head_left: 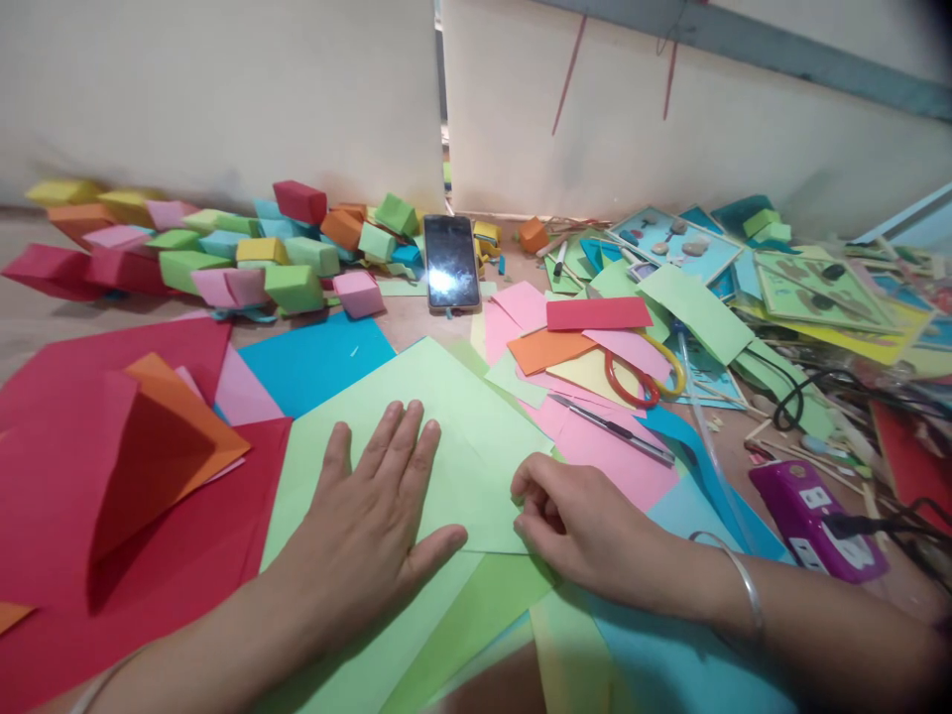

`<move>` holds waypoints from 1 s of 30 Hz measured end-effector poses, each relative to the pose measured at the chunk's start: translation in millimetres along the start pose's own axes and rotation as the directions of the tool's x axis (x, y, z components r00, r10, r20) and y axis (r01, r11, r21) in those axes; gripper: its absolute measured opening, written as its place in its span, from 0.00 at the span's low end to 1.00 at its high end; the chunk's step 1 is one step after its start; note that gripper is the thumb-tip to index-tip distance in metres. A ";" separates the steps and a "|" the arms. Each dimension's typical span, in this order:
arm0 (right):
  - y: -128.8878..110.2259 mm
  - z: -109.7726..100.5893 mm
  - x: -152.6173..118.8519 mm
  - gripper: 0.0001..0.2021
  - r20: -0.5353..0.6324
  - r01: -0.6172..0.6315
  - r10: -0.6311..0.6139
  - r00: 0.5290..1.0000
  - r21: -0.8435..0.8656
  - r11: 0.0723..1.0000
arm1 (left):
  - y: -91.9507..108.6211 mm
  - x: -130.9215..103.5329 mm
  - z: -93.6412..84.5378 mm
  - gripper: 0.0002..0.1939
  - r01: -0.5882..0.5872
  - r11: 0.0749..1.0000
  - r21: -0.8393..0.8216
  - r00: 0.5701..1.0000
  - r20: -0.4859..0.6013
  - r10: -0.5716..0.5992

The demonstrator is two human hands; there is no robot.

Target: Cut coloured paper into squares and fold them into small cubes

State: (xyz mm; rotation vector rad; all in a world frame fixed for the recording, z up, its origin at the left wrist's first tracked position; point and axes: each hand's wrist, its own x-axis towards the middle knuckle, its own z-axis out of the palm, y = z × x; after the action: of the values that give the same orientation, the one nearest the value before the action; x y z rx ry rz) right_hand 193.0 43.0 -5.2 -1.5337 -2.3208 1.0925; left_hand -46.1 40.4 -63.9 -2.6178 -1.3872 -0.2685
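A sheet of light green paper [476, 436] lies in front of me, and its far corner points away. My left hand [372, 506] rests flat on it with fingers spread. At the sheet's right edge, my right hand [572, 516] is closed, with thumb and forefinger pinching the paper's edge; the other fingers are curled under. More green sheets [476, 625] lie beneath and nearer to me. A craft knife [614, 428] lies on pink paper [625, 466] just beyond my right hand. Scissors [646, 382] with red and yellow handles lie behind the knife.
Large red sheets [253, 496] and a folded orange sheet [164, 436] are at left. Several coloured paper boxes [290, 288] line the wall beside a phone [452, 263]. At right are a purple power strip [818, 521], black cables, sticks and decorated cards [676, 243].
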 end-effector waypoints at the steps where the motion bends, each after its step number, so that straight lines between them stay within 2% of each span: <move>1: 1.4 0.9 0.2 0.06 0.011 -0.001 0.002 1.000 -0.076 0.997 | 0.0 0.4 -0.2 0.39 0.000 1.000 -0.002 1.000 -0.007 0.000; 4: 5.7 5.3 -0.5 0.01 0.032 0.038 -0.029 0.999 -0.345 0.938 | 2.1 1.9 -4.1 0.36 -0.021 1.000 0.001 0.998 -0.062 0.021; 7: 7.7 9.8 -3.5 0.04 0.009 0.136 -0.150 0.989 -0.486 0.863 | 9.3 2.9 -14.7 0.23 -0.117 0.993 0.008 0.987 -0.112 0.117; 9: 6.2 11.6 -5.8 0.06 -0.015 0.230 -0.283 0.959 -0.541 0.809 | 16.0 3.3 -23.4 0.14 -0.185 0.983 -0.022 0.981 -0.067 0.183; 13: 1.1 13.6 -10.2 0.03 0.040 0.409 -0.502 0.864 -0.638 0.652 | 24.8 4.6 -31.9 0.14 -0.221 0.973 -0.064 0.969 0.096 0.227; 15: 0.3 14.8 -12.8 0.04 0.058 0.435 -0.552 0.832 -0.687 0.582 | 24.9 5.1 -29.7 0.11 -0.237 0.971 -0.040 0.965 0.107 0.240; 17: -0.4 15.7 -16.0 0.07 0.062 0.446 -0.601 0.797 -0.732 0.515 | 23.6 4.9 -25.4 0.10 -0.250 0.968 -0.019 0.966 0.058 0.251; 20: -5.3 15.6 -21.8 0.09 0.061 0.444 -0.646 0.761 -0.776 0.448 | 22.3 2.7 -20.7 0.13 -0.294 0.956 -0.005 0.953 -0.083 0.293; 23: -14.5 14.0 -28.4 0.11 0.001 0.432 -0.681 0.732 -0.774 0.463 | 22.3 -2.7 -21.2 0.15 -0.270 0.962 0.043 0.953 -0.128 0.274; 26: -20.4 6.5 -32.7 0.12 -0.086 0.454 -0.710 0.699 -0.713 0.534 | 21.8 -9.9 -24.0 0.21 -0.180 0.979 0.098 0.979 -0.081 0.188; 28: -19.2 -5.6 -30.6 0.09 -0.020 0.533 -0.700 0.714 -0.633 0.561 | 21.0 -13.3 -25.0 0.21 -0.149 0.986 0.079 0.986 -0.059 0.154; 30: -13.4 -21.5 -22.4 0.01 0.174 0.619 -0.639 0.750 -0.525 0.584 | 19.7 -13.6 -25.2 0.20 -0.130 0.990 0.048 0.989 -0.066 0.133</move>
State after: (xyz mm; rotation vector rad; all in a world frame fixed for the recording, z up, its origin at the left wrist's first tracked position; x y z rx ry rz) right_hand 204.1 31.6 24.7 -0.6345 -2.9428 0.1971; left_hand -39.3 12.8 -43.9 -2.6238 -1.1798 -0.3037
